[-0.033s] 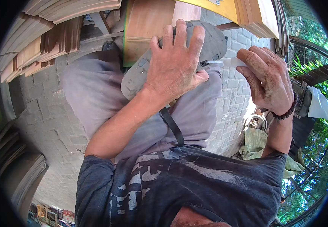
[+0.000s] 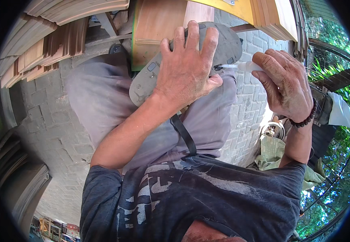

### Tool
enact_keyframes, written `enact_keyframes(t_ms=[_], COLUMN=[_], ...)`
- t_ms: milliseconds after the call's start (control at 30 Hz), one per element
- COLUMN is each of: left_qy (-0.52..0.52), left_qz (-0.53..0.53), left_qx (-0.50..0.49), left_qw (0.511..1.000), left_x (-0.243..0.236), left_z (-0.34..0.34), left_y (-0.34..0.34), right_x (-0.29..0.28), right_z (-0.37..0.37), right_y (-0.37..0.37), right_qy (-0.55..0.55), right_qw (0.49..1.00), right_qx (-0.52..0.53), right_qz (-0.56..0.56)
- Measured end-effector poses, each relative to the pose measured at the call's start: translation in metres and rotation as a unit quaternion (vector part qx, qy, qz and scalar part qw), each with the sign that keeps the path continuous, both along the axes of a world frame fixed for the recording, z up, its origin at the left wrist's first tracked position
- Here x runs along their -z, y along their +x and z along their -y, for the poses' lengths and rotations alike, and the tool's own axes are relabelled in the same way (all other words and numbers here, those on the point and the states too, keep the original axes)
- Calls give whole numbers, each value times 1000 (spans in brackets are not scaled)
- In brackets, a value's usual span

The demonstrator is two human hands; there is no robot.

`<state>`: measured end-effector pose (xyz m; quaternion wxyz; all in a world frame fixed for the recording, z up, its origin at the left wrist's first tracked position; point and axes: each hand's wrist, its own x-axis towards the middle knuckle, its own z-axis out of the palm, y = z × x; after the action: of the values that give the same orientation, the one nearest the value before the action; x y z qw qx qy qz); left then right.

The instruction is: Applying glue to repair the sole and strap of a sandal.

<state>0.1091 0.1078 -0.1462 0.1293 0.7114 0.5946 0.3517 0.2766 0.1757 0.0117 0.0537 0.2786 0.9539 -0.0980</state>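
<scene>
A grey sandal sole, marked with small raised and recessed shapes, lies slanted above my legs. My left hand is spread across it, fingers bent over the top and thumb at the right, gripping it. My right hand pinches a small white bottle. The bottle's narrow nozzle points left and meets or nearly meets a small black piece on the sole beside my left thumb. A black strap hangs down below the sole between my legs.
Stacked cut wooden boards line the upper left, more pale boards the upper right. A wooden panel stands behind the sole. Paving runs beneath. At the right are a small wheel, green sacking, a wire fence and plants.
</scene>
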Motion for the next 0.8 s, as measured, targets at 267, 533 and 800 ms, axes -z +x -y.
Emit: enact_keyframes(t_ms=[267, 533, 800], left_qy=[-1, -4, -7], left_qz=[1, 13, 16], left_qx=[-1, 2, 3], left_qw=[1000, 1000, 1000], left_x=[1, 2, 2], left_z=[0, 0, 0], left_y=[0, 0, 0], right_x=[4, 4, 8], right_z=[1, 2, 0], right_y=[1, 0, 4], right_qy=[-9, -3, -3], right_qw=[1000, 1000, 1000], right_qx=[-3, -2, -2], right_qz=[-11, -9, -31])
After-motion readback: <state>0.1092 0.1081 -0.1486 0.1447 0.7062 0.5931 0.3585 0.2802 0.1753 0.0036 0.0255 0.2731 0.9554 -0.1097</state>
